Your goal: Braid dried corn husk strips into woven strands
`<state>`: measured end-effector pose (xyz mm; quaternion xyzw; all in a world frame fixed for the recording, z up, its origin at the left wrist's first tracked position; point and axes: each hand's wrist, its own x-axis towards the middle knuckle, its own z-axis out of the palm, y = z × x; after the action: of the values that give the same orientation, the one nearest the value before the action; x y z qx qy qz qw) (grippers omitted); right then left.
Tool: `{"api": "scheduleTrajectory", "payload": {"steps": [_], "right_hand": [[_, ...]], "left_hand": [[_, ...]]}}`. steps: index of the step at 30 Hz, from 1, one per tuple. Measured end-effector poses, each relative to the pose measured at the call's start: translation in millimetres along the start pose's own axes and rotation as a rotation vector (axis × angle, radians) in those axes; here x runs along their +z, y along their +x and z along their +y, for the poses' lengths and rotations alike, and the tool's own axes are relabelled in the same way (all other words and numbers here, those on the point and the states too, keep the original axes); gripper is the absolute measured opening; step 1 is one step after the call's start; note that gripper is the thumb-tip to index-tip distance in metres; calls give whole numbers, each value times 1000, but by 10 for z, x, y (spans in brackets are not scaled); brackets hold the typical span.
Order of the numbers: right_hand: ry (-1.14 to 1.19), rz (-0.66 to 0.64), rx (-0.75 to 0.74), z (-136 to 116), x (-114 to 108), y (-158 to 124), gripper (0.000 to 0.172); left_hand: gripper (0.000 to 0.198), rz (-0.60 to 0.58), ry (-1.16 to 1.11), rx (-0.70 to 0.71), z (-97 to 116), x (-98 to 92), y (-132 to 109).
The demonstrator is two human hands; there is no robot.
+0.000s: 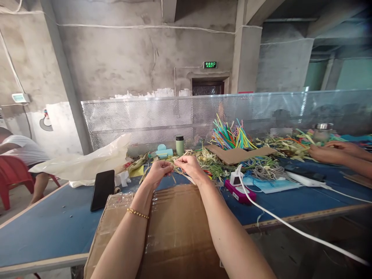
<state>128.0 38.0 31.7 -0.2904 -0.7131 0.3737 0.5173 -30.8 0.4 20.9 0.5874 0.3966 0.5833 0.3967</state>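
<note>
Above the far edge of a brown cardboard box (177, 228), my left hand (158, 173) and my right hand (189, 167) are close together with fingertips pinched. Between them runs a thin pale strip (173, 177), like dried plant fibre; its exact kind is too small to make out. My left wrist wears a gold bead bracelet (137, 213). Just beyond my fingers lies a heap of dried, greenish husk-like strips (207, 161). A green bottle with a black lid (179, 146) stands behind my hands.
Left on the blue table (58, 228) are a black phone (102, 190) and a plastic bag (87, 159). Colourful sticks (231, 133) and cardboard (242, 155) lie beyond. At right are a purple power strip (240, 192), a white cable (279, 220) and another person's hands (328, 153).
</note>
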Motion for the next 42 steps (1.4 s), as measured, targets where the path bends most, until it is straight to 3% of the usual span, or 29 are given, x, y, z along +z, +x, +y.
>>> {"api": "scheduleTrajectory", "payload": {"steps": [19, 33, 42], "right_hand": [[-256, -27, -85, -33, 12, -9, 14], [-376, -113, -180, 79, -32, 24, 14], [-393, -77, -187, 70, -11, 26, 15]], "left_hand": [[33, 47, -131, 6, -25, -26, 25], [28, 48, -41, -10, -22, -31, 7], [28, 55, -33, -48, -12, -30, 6]]}}
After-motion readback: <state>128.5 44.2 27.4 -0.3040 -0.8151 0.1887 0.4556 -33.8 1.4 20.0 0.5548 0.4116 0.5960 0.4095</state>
